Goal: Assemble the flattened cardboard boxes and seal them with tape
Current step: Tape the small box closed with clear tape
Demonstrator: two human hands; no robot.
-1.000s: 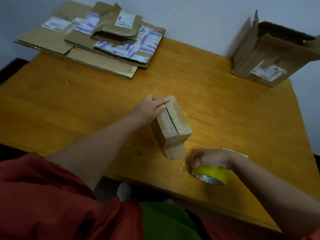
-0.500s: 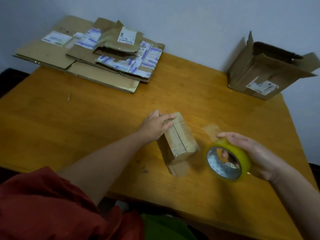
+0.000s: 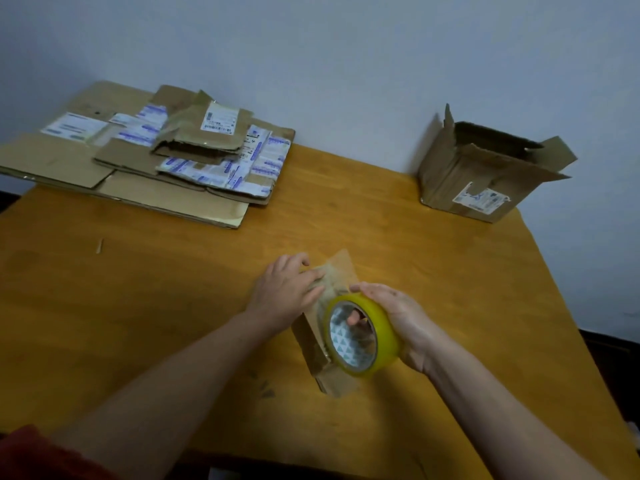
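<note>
A stack of flattened brown cardboard boxes [image 3: 145, 161] lies at the far left of the orange wooden worktop [image 3: 138, 306]. Mid-worktop, the left hand [image 3: 284, 292] presses straight fingers on a small brown cardboard box [image 3: 308, 341]. The right hand [image 3: 405, 317] grips a yellow tape roll [image 3: 379, 317] just above it. An open brown carton [image 3: 485, 174] stands far right.

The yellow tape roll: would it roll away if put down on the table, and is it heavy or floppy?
Probably light: the right hand holds the tape roll up alone, a finger inside its core. Likely stiff: it looks evenly round in that grip. On its rim on the flat wooden table it could roll; laid flat it should stay.
</note>
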